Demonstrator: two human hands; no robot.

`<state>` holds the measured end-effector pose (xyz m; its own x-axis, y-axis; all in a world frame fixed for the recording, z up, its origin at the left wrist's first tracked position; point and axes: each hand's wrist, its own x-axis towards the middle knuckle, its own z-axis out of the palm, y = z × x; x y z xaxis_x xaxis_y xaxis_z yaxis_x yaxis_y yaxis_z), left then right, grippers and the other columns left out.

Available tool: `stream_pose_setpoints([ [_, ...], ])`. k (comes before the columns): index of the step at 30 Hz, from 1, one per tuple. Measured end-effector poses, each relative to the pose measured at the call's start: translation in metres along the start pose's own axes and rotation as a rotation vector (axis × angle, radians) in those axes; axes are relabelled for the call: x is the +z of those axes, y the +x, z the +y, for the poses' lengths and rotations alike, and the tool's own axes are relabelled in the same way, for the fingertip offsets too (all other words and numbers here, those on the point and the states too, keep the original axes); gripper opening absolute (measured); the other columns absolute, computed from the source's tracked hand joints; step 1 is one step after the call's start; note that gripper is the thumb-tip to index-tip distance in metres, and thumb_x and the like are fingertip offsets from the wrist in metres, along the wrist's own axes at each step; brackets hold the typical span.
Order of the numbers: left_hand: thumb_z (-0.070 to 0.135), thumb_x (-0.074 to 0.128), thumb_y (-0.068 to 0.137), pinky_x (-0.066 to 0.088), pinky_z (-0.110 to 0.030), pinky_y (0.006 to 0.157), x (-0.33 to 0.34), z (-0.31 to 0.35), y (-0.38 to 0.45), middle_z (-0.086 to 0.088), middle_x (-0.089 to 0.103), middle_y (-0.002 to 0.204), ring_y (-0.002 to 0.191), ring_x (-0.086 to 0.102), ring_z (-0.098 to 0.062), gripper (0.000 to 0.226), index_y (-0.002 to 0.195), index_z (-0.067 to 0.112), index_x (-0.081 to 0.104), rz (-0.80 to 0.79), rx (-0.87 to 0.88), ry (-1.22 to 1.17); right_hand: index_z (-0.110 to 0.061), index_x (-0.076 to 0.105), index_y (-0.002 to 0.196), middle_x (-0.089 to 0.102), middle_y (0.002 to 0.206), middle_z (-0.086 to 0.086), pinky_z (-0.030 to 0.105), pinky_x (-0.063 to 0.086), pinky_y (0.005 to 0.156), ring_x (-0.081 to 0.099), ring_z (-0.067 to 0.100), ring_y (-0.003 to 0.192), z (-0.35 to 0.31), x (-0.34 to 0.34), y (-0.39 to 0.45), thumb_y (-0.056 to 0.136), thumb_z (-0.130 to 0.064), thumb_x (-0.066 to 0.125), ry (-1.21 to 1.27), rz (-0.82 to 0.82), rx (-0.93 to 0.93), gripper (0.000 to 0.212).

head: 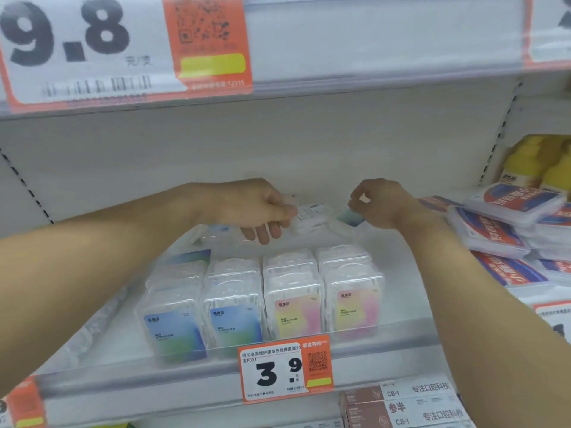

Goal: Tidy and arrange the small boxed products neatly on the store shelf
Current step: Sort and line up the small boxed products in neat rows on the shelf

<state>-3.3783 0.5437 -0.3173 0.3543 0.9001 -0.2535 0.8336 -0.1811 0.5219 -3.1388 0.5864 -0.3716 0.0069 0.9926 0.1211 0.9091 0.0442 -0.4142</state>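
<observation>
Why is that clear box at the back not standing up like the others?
It is tipped over: the clear box lies flat between the left hand and right hand.

price tag [285, 370] 3.9, upper tag [92, 47] 9.8

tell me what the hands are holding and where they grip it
Both hold one clear box lying at the back of the shelf: the left hand pinches its left end, the right hand its right end.

Small boxes [234, 307] of clear glossy plastic with smooth printed paper inserts, shelf [401, 304] of matt white painted metal, price tag [284, 370] of smooth printed paper, flat cases [494, 223] of glossy translucent plastic.
</observation>
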Motion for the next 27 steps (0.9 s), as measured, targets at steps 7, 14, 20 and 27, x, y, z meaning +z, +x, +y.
stream_pose_setpoints([
  [7,0.040,0.058,0.090,0.052,-0.033,0.081,-0.004,0.007,0.054,-0.006,0.067,0.106,0.093,0.062,-0.024,0.034,0.097,0.008,0.066,0.192,0.054,0.413,0.003,0.054,0.110,0.059,0.096,0.007,0.032,0.050,0.070,0.061,0.023,0.085,-0.003,0.007,0.000,0.072,-0.057,0.078,0.113,-0.244,0.184,0.075],
  [14,0.063,0.061,0.081,0.048,-0.034,0.090,-0.025,-0.031,0.037,-0.005,0.057,0.124,0.107,0.056,-0.024,0.066,0.122,0.011,0.056,-0.023,-0.255,0.654,-0.014,0.063,0.118,0.068,0.108,0.013,0.028,0.060,0.067,0.070,0.023,0.087,-0.008,-0.007,-0.021,0.078,-0.015,0.082,0.837,-0.141,0.051,0.045],
  [20,0.070,0.070,0.066,0.041,-0.033,0.103,-0.040,-0.071,-0.003,0.006,0.042,0.137,0.116,0.046,-0.018,0.087,0.138,0.030,0.040,-0.097,-0.342,0.650,-0.020,0.068,0.117,0.073,0.113,0.004,0.032,0.060,0.077,0.071,0.019,0.098,-0.041,-0.035,-0.032,0.083,-0.013,0.075,0.878,-0.263,-0.122,0.035],
  [27,0.041,0.073,0.081,0.039,-0.020,0.094,-0.036,-0.102,-0.029,0.008,0.048,0.127,0.117,0.048,-0.013,0.049,0.126,0.027,0.058,-0.155,-0.235,0.645,-0.016,0.065,0.118,0.071,0.111,0.010,0.036,0.061,0.077,0.072,0.024,0.094,-0.096,-0.036,-0.035,0.076,-0.016,0.082,0.703,-0.264,-0.178,0.045],
])
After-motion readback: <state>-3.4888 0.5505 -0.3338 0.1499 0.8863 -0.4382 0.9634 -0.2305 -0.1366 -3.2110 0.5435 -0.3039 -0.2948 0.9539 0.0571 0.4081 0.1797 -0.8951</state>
